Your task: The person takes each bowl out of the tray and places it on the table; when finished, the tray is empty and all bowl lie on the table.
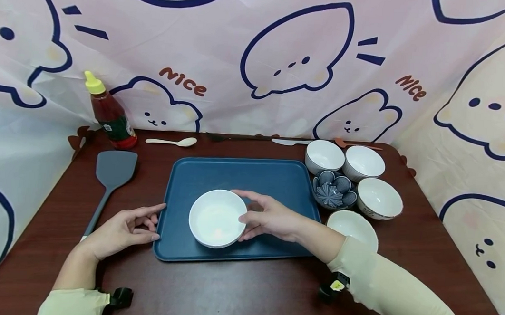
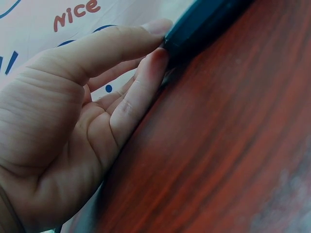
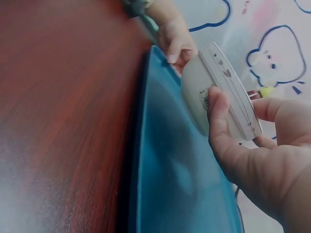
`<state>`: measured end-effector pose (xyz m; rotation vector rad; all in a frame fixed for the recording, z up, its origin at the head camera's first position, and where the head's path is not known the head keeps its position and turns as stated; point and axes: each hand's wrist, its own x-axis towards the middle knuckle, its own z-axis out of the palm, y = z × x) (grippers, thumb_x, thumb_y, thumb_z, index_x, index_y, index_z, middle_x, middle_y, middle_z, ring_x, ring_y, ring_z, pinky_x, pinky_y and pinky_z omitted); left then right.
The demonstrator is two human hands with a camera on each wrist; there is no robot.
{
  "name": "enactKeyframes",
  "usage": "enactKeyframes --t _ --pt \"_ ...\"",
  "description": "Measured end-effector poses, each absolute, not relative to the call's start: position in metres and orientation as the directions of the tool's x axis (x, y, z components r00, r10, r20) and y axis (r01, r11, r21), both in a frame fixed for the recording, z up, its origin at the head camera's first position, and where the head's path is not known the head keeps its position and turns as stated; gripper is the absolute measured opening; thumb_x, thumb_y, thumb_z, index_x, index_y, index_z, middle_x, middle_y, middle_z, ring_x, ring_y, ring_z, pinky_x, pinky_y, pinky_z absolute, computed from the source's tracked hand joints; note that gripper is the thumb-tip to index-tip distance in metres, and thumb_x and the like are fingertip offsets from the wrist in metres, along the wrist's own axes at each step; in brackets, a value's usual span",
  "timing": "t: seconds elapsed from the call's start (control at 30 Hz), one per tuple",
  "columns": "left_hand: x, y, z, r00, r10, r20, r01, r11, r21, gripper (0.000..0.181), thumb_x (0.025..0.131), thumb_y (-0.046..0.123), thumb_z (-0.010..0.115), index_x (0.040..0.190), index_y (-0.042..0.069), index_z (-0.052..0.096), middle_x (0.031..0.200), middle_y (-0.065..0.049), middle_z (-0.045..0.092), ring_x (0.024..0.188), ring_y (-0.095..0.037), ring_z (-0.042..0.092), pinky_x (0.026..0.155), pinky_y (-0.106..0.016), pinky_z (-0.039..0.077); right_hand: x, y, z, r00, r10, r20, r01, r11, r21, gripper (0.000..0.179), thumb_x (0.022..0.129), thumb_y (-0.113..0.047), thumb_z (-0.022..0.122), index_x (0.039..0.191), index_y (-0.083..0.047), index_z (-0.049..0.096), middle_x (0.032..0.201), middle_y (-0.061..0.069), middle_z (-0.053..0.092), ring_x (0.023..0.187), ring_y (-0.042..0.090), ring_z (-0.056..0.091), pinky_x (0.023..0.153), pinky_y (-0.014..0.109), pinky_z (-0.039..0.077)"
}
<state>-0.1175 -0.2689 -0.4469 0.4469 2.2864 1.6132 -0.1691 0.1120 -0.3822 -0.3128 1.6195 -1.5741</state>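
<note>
My right hand (image 1: 270, 218) holds a white bowl (image 1: 217, 217) by its right side, over the left half of a blue tray (image 1: 273, 177). In the right wrist view the thumb lies against the bowl's outer wall (image 3: 194, 90), which carries a small pattern and a barcode label. The bowl looks raised off the tray. At the tray's left edge is my left hand (image 1: 124, 229). Its thumb and a fingertip pinch the tray rim (image 2: 189, 36) in the left wrist view, while the index finger reaches along the edge.
Several white bowls (image 1: 380, 198) and a blue petal-patterned bowl (image 1: 332, 190) stand right of the tray. A grey spatula (image 1: 116, 167), a red sauce bottle (image 1: 113, 117) and a pale spoon (image 1: 172, 142) lie or stand on the left. Along the back is a knife (image 1: 289, 142).
</note>
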Motion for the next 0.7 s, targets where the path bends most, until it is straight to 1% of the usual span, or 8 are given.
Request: enactKeyframes --t 0.2,0.4,0.7 --pt "-0.117 -0.269 -0.448 -0.901 0.429 -0.069 0.074 0.307 0.949 0.069 0.089 0.008 0.074 0.148 -0.002 0.041 0.105 -0.016 0.055 0.089 -0.01 0.062 0.075 -0.022 0.057 -0.164 0.137 -0.374 -0.658 -0.65 -0.38 0.367 0.164 -0.916 0.065 0.097 -0.01 0.063 0.152 -0.034 0.038 0.133 0.021 0.053 0.086 0.028 0.073 0.079 0.039 0.06" --pt "-0.116 -0.269 -0.448 -0.898 0.435 -0.067 0.069 0.29 0.955 0.07 0.089 0.007 0.073 0.149 -0.004 0.039 0.106 -0.016 0.054 0.09 -0.01 0.062 0.076 -0.022 0.057 -0.159 0.165 -0.364 -0.703 -0.614 -0.36 0.332 0.166 -0.929 0.068 0.096 -0.011 0.065 0.154 -0.032 0.036 0.14 0.023 0.05 0.088 0.03 0.072 0.08 0.038 0.06" --pt "-0.116 -0.269 -0.448 -0.898 0.432 -0.081 0.052 0.288 0.956 0.07 0.089 0.008 0.074 0.149 -0.003 0.04 0.106 -0.017 0.054 0.09 -0.01 0.061 0.076 -0.022 0.057 -0.142 0.213 -0.351 -0.763 -0.555 -0.332 0.297 0.155 -0.942 0.07 0.097 -0.01 0.063 0.157 -0.024 0.029 0.147 0.028 0.04 0.089 0.031 0.071 0.08 0.039 0.06"
